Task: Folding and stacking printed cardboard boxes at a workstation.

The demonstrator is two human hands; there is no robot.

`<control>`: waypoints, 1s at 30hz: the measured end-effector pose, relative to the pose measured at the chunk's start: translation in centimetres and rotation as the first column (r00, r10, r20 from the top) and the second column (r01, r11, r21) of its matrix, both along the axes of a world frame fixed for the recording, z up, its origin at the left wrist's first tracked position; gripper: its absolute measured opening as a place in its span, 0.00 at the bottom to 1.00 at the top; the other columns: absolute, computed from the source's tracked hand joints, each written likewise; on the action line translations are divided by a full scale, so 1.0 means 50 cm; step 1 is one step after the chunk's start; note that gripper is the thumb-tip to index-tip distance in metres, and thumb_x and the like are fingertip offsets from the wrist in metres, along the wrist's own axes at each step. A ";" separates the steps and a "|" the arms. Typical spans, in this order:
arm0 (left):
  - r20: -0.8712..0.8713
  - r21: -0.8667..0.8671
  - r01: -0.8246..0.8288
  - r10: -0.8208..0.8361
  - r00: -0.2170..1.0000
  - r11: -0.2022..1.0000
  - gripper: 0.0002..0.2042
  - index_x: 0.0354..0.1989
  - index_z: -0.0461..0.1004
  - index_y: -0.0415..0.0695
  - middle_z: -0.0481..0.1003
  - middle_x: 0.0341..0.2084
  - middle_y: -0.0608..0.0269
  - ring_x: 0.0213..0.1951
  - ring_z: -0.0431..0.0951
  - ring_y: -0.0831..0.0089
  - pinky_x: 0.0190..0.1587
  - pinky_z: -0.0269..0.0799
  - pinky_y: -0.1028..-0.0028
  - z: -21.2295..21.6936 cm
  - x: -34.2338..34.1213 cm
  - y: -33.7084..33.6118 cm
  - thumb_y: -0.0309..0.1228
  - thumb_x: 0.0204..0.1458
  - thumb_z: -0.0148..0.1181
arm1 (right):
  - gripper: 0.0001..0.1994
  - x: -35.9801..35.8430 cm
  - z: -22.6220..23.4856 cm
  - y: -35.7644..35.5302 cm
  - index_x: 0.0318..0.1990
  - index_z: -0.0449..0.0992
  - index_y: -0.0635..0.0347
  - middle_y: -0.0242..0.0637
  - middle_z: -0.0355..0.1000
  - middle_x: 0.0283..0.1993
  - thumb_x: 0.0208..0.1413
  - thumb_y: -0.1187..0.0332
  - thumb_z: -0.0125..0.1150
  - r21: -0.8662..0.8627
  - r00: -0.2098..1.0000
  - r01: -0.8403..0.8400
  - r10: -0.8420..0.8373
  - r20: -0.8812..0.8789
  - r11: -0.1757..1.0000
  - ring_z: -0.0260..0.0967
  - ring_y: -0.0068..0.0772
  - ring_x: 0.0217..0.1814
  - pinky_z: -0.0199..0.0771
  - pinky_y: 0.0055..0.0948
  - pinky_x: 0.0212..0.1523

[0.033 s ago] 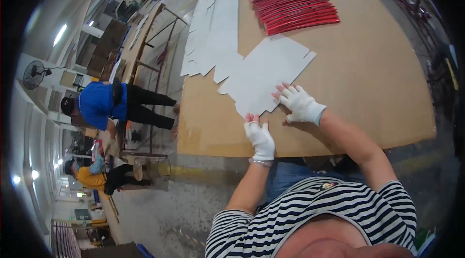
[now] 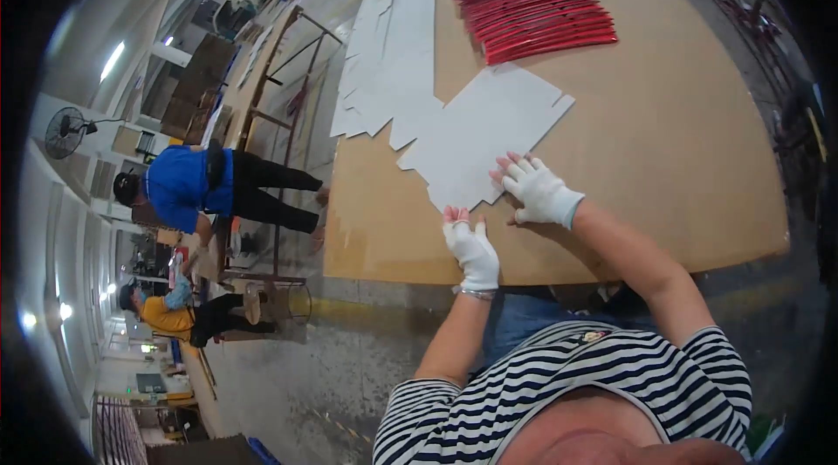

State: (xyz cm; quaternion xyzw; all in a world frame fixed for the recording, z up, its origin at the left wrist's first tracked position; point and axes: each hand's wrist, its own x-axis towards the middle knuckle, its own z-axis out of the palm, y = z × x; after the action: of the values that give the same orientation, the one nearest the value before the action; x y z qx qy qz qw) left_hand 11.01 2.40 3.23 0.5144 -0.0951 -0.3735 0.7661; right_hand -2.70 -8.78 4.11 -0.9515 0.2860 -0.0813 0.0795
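Observation:
A white die-cut cardboard blank (image 2: pixel 489 129) with notched edges and tabs lies flat on the brown tabletop (image 2: pixel 690 160). My left hand (image 2: pixel 471 253), in a white fingerless-tip glove, is at the blank's near corner. Its fingertips touch that corner, and the thumb stands apart. On the blank's right near edge rests my right hand (image 2: pixel 537 192), gloved the same way, with fingers spread and palm down. Overlapping white cardboard blanks (image 2: pixel 397 55) are layered along the table's left side. Beyond the blank sits a row of shiny red flat packs (image 2: pixel 537 16), leaning on each other.
The table's near edge runs just in front of me. At left, past an aisle, a person in blue (image 2: pixel 179 186) and a person in yellow (image 2: pixel 166 317) stand by a long metal-legged table (image 2: pixel 262 99). A fan (image 2: pixel 65 132) hangs farther left.
The whole view has shifted slightly to the right. Both hands keep their places on the cardboard blank.

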 end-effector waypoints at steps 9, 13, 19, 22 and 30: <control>-0.140 0.153 0.122 -0.101 0.985 0.981 0.32 0.69 0.50 0.48 0.47 0.68 0.54 0.71 0.45 0.61 0.67 0.45 0.46 0.014 0.170 0.000 0.44 0.58 0.52 | 0.45 0.106 -0.038 -0.014 0.69 0.57 0.60 0.53 0.51 0.73 0.49 0.38 0.60 0.070 0.999 -0.043 0.043 0.012 0.997 0.44 0.52 0.76 0.42 0.52 0.73; -0.295 0.243 0.188 -0.113 0.949 0.952 0.31 0.67 0.52 0.48 0.51 0.65 0.56 0.65 0.52 0.61 0.63 0.54 0.48 0.049 0.202 -0.018 0.46 0.58 0.52 | 0.45 0.105 -0.035 -0.015 0.68 0.59 0.61 0.53 0.53 0.71 0.49 0.38 0.59 0.063 0.998 -0.032 0.029 0.053 0.997 0.45 0.53 0.76 0.42 0.54 0.73; -0.381 0.235 0.212 -0.111 0.918 0.949 0.23 0.59 0.57 0.45 0.61 0.51 0.55 0.48 0.65 0.61 0.52 0.67 0.52 0.046 0.246 -0.022 0.43 0.60 0.51 | 0.45 0.122 -0.013 -0.012 0.68 0.59 0.58 0.54 0.55 0.69 0.46 0.39 0.63 0.097 0.999 0.020 -0.022 0.025 0.995 0.47 0.53 0.75 0.44 0.62 0.70; -0.452 0.035 0.382 -0.326 0.830 0.923 0.16 0.53 0.63 0.44 0.66 0.49 0.56 0.47 0.68 0.62 0.49 0.71 0.56 0.026 0.274 -0.021 0.39 0.62 0.50 | 0.45 0.135 0.006 -0.002 0.70 0.55 0.53 0.51 0.58 0.68 0.48 0.40 0.62 0.052 0.997 0.053 -0.050 -0.058 0.997 0.52 0.51 0.73 0.50 0.66 0.66; 0.007 0.203 0.560 -0.573 0.819 0.803 0.14 0.48 0.72 0.39 0.76 0.40 0.60 0.37 0.77 0.72 0.37 0.75 0.75 0.080 0.127 -0.044 0.37 0.62 0.54 | 0.17 0.126 -0.065 -0.032 0.52 0.72 0.56 0.37 0.72 0.49 0.54 0.68 0.54 0.062 0.923 0.002 -0.025 0.384 0.998 0.70 0.39 0.54 0.67 0.48 0.54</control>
State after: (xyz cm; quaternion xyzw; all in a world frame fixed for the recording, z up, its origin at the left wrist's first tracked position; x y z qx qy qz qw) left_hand 17.38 0.18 7.24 0.5464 -0.2340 -0.5747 0.5626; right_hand 3.61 -10.36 0.85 -0.9122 0.2738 -0.2583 0.1621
